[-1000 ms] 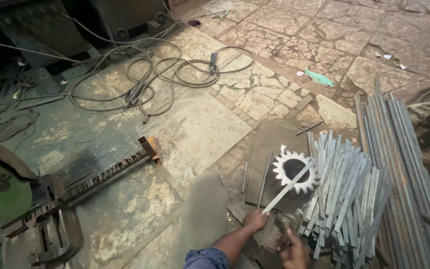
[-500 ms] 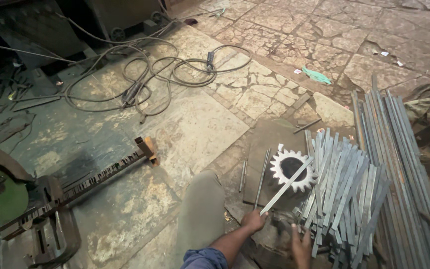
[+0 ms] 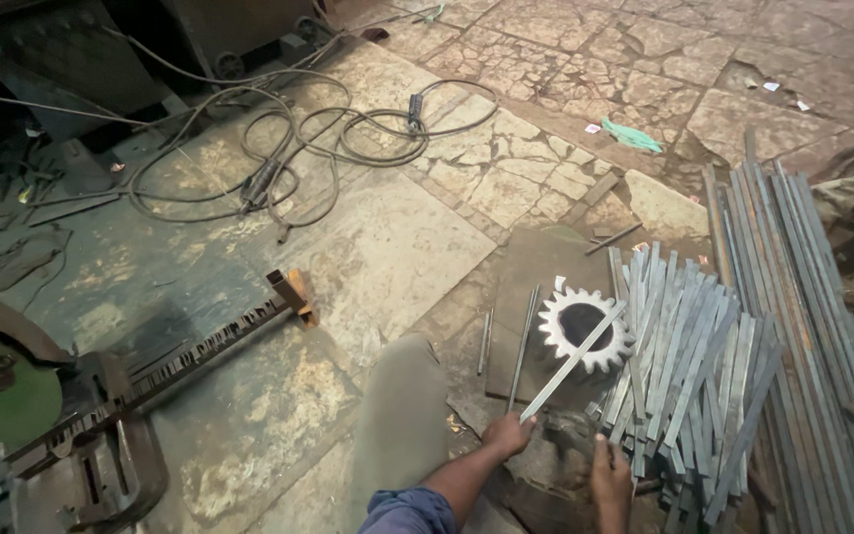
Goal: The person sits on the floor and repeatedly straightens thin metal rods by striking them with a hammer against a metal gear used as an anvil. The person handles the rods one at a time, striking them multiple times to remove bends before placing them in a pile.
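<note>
My left hand (image 3: 506, 434) grips the near end of a flat steel strip (image 3: 573, 360). The strip slants up and to the right, and its far end rests across a large toothed gear (image 3: 585, 329) that lies flat on a dark metal plate (image 3: 536, 287). My right hand (image 3: 610, 476) is low at the frame's bottom, its fingers at the near ends of a heap of short cut steel strips (image 3: 684, 366). What the right hand grips, if anything, is not clear.
Long steel bars (image 3: 808, 326) lie along the right. Welding cables (image 3: 318, 138) coil on the stone floor at the top. A chop saw with a green disc (image 3: 2, 396) and a long toothed rail (image 3: 200, 346) sits at the left. My trouser leg (image 3: 402, 415) is at the bottom centre.
My right hand has shifted right toward the heap of short strips. The left hand keeps hold of the slanted strip, which still rests on the gear.
</note>
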